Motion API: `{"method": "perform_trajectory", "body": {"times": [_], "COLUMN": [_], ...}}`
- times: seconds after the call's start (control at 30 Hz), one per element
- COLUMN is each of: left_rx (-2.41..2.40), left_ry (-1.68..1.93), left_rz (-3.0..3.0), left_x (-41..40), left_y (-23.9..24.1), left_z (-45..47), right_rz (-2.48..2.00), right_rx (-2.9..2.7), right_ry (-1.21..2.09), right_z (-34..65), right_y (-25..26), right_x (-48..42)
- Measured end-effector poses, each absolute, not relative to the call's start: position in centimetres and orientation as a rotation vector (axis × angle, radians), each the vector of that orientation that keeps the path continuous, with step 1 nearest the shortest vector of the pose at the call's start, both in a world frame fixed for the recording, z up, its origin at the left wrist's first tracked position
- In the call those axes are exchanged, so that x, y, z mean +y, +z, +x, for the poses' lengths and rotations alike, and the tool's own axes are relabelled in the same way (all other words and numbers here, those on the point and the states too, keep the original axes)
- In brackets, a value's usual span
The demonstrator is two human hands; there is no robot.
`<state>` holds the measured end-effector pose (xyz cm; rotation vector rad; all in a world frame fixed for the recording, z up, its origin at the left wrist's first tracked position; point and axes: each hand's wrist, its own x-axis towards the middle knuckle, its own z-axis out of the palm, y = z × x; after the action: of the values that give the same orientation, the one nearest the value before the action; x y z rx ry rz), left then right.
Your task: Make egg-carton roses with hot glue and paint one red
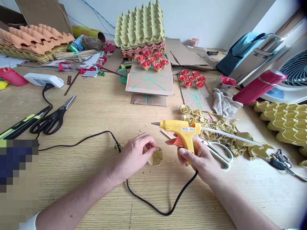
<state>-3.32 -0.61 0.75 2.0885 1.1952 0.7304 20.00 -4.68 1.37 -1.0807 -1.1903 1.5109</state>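
My right hand (200, 159) is wrapped round the handle of a yellow hot glue gun (176, 127), fingers by its orange trigger. The nozzle points left, and a clear glue stick (230, 135) sticks out of the back. My left hand (135, 153) is closed in a pinch at the edge of a tan egg-carton flower piece (157, 157) with rounded petals; the fingers partly cover it. Behind my left wrist lies another small tan piece (118, 146). The glue gun's black cord (153, 207) loops below both hands.
White-handled scissors (222, 155), carton scraps (230, 134) and tan roses (185, 109) lie right. Red roses (153, 60) stand on cardboard at the back. Black scissors (54, 118), a utility knife (21, 123) and a power strip (43, 80) are left. Keys (281, 161) lie far right.
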Motion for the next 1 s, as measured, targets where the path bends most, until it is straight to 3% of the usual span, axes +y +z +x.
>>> {"method": "perform_trajectory", "body": {"times": [0.57,1.0], "left_rx": [1.235,1.176], "left_ry": [0.823,0.711], "left_rz": [2.000,1.485], "left_x": [-0.2,-0.1], "left_y": [1.2,2.4], "left_z": [-3.4,-3.4], "right_rz": [-1.037,-1.040], "right_rx": [-1.230,-1.130], "right_ry": [1.502,1.442], "right_z": [20.5,19.7], "right_y": [1.6,1.2], "right_x": [-4.7,-4.9]}}
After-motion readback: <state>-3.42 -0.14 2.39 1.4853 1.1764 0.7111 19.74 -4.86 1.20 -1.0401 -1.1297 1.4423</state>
